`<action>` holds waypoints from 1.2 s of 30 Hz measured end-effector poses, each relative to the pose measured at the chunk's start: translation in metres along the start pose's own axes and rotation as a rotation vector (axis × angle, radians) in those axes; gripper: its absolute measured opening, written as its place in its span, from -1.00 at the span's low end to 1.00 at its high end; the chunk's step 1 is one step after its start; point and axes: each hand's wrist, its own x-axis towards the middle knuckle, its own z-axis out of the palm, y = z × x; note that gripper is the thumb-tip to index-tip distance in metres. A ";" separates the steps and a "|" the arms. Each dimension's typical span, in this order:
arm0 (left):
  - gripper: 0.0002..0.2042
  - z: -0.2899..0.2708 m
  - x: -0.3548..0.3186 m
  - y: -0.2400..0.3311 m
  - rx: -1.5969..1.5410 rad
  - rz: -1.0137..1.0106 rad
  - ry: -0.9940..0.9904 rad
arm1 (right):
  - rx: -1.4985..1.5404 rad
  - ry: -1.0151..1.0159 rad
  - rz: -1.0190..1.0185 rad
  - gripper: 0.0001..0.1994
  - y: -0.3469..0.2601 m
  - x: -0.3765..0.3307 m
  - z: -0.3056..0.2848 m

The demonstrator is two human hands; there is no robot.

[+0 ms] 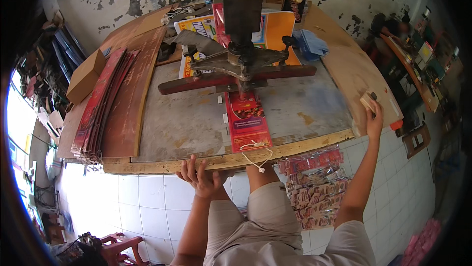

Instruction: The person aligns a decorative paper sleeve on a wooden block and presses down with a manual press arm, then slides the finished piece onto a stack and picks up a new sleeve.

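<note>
My left hand rests against the wooden front edge of the worktable, fingers apart and nothing in them. Out to the right, my right hand closes on a small pale wooden block with a dark part on top, at the board beside the grey work surface. Between the hands lies a red printed paper bag, its white cord handle hanging over the front edge. Its far end is hidden beneath the red-and-black metal press arm.
At left, a stack of folded red bags lies by a brown cardboard box. Printed sheets and a blue cloth sit behind the press. Bundles of packaged bags cover floor tiles below. A red stool stands lower left.
</note>
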 end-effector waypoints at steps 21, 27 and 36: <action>-0.49 -0.005 -0.001 0.000 -0.042 -0.020 -0.025 | -0.136 0.034 -0.246 -0.57 -0.109 -0.039 0.012; -0.43 -0.008 0.001 0.000 -0.048 -0.030 -0.056 | 0.241 -0.466 -0.642 -0.46 -0.302 -0.131 0.050; -0.41 -0.013 0.006 0.006 -0.048 -0.037 -0.120 | 0.217 -0.582 -0.732 -0.32 -0.353 -0.156 0.084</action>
